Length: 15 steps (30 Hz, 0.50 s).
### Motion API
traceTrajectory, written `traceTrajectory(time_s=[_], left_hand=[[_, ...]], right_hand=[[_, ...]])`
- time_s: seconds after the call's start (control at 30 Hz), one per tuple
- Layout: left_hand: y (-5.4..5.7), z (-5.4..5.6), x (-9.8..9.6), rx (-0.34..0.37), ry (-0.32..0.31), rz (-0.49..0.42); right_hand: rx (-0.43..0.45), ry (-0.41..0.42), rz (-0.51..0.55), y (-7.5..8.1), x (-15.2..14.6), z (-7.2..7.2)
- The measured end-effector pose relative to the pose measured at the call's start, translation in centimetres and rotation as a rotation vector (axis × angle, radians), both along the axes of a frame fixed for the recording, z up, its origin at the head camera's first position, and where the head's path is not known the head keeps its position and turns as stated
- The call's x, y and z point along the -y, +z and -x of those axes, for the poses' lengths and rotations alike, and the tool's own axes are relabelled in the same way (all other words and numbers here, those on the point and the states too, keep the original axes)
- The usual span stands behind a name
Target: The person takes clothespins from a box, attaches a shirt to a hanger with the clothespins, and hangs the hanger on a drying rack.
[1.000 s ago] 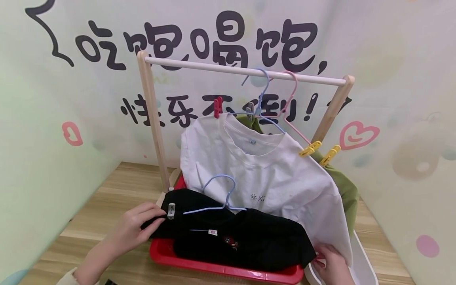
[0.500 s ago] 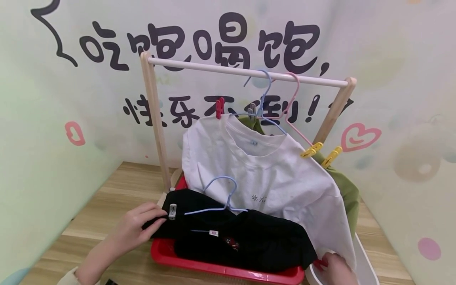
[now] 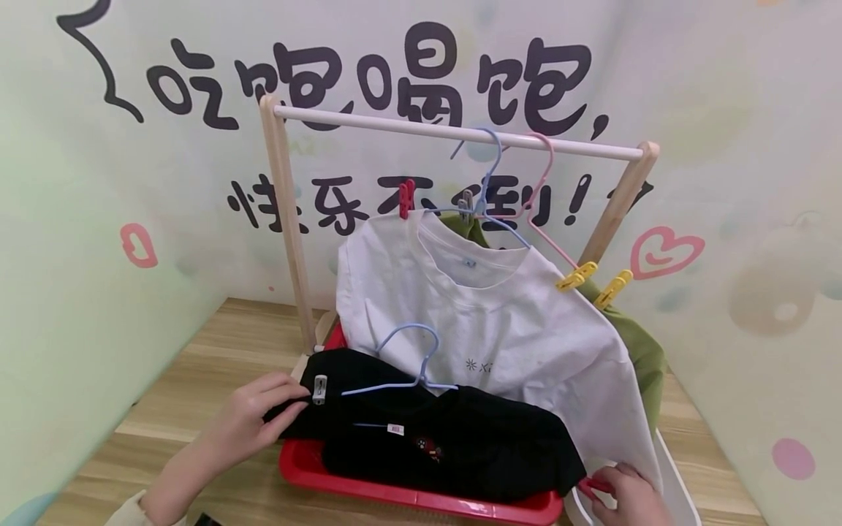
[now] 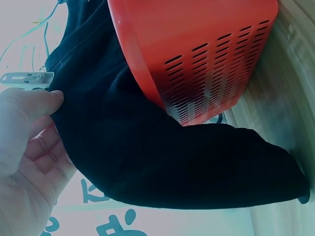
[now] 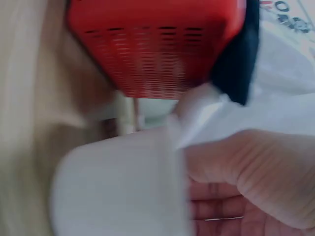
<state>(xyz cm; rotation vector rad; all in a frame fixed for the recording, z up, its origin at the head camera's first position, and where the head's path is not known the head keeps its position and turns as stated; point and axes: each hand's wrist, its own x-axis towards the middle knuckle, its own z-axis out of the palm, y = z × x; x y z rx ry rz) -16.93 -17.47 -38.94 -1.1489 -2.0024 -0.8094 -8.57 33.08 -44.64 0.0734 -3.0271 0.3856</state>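
My left hand (image 3: 259, 413) pinches the edge of a black shirt (image 3: 500, 446) beside a pale clothespin (image 3: 319, 390) clipped to it. In the left wrist view the thumb presses on the black cloth, and a sleeve hangs down by the basket. A blue hanger (image 3: 422, 365) sits in the shirt's neck, its hook upward. My right hand (image 3: 631, 497) is at the white bin (image 3: 679, 486), under the white shirt's hem. It pinches a small red piece, apparently a red clothespin (image 3: 597, 485). The blurred right wrist view does not show this piece.
The black shirt lies over a red basket (image 3: 421, 500). Behind it a white shirt (image 3: 487, 321) and a green garment (image 3: 641, 351) hang from a rack (image 3: 395, 126), with red (image 3: 406, 199) and yellow clothespins (image 3: 576, 277). The bin stands right of the basket.
My right hand has shifted right and down from the black sleeve's edge to the white bin, and the red piece shows more clearly at its fingers. My left hand keeps its pinch.
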Motion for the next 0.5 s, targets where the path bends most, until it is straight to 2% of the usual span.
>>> traceTrajectory(time_s=[0.03, 0.13, 0.27, 0.37, 0.5], left_hand=[[0.0, 0.0, 0.0, -0.001, 0.000, 0.001], [0.0, 0.0, 0.0, 0.000, 0.000, 0.002], [-0.1, 0.0, 0.0, 0.003, -0.001, 0.004], [-0.1, 0.0, 0.0, 0.005, -0.003, 0.005], [-0.2, 0.0, 0.0, 0.004, -0.005, 0.001]], right_hand=[[-0.009, 0.012, 0.000, 0.3, -0.1, -0.2], [-0.170, 0.071, 0.041, 1.0, -0.1, -0.7], [-0.508, 0.186, 0.114, 2.0, 0.0, -1.2], [-0.618, 0.226, 0.146, 3.1, 0.2, -1.2], [-0.678, 0.265, 0.177, 4.6, 0.7, -1.1]])
